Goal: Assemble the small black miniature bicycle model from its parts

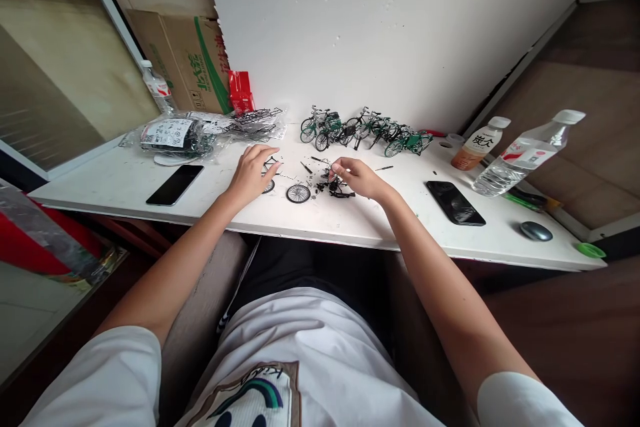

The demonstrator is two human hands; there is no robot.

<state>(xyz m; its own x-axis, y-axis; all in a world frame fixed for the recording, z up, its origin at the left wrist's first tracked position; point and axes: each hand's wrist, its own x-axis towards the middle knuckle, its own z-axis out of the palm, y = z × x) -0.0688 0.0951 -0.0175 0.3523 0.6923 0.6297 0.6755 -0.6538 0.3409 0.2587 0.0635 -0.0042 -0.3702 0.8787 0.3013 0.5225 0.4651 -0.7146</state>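
My left hand rests on the white table with thumb and fingers apart, beside a small black bicycle frame and a spoked wheel partly behind the thumb. My right hand has its thumb and fingertips pinched over a pile of small black parts; what lies between the fingertips is too small to name. Between the hands a loose black wheel lies flat. A dark slim piece and tiny bits are scattered behind it.
Several small green and black model bicycles stand at the back. Plastic bags of parts and a phone are at the left. Rightward are another phone, two bottles, a grey mouse and a green cap.
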